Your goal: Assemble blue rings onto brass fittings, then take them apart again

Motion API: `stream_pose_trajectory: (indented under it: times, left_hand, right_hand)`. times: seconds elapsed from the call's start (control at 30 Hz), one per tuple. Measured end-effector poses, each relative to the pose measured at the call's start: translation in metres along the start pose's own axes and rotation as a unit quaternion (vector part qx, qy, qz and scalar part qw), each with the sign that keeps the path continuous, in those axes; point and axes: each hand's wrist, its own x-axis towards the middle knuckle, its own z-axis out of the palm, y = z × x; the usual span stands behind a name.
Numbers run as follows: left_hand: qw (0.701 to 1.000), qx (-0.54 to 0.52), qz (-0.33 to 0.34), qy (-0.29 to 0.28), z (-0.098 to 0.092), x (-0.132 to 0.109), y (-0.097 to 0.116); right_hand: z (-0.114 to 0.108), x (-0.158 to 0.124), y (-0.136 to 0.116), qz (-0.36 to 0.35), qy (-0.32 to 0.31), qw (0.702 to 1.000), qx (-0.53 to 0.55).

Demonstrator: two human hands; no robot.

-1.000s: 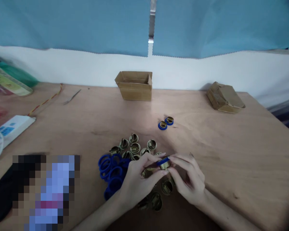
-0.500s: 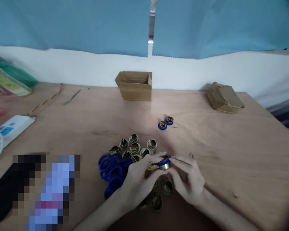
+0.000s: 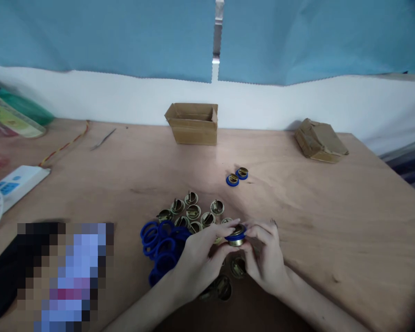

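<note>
Between the fingertips of both hands is a round brass fitting with a blue ring around it. My left hand pinches its left side, thumb below and fingers above. My right hand grips its right side in the same way. Several loose brass fittings with a bar across the inside lie just beyond and beneath the hands. A heap of blue rings rests beside my left hand, partly hidden by it. Farther off, two brass fittings wearing blue rings sit side by side.
At the back stand an open cardboard box and a crumpled cardboard box. Tweezers lie at the back left. A white power strip, a coloured cord and a blurred-out item are on the left of the wooden table.
My right fingers have shifted slightly around the brass fitting and bent more. The blue ring's upper face shows more now. Both hands still hold the fitting at the same place.
</note>
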Motion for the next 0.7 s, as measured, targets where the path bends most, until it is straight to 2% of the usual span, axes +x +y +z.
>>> stream_pose_trajectory:
  times: [0.27,0.37,0.47,0.57,0.7]
  left_hand:
    - [1.0,-0.026,-0.014,-0.008,-0.004,0.002,0.001]
    - [1.0,-0.011,-0.007,-0.022,-0.005,0.002,0.0]
    - [1.0,0.006,-0.014,-0.009,-0.003,0.001,0.0]
    - [0.999,0.024,0.024,0.01,-0.002,0.0,-0.002]
    - [0.994,0.057,0.087,-0.032,-0.004,-0.002,-0.01]
  right_hand:
    - [-0.004,0.003,-0.001,-0.008,-0.007,1.0,0.014]
    - [-0.004,0.002,0.0,-0.002,-0.021,1.0,0.016]
    - [-0.004,0.002,0.0,0.007,-0.026,0.999,0.021]
    - [-0.004,0.005,-0.002,0.018,-0.023,0.999,0.034]
    - [-0.006,0.009,-0.006,0.018,-0.012,0.999,0.027]
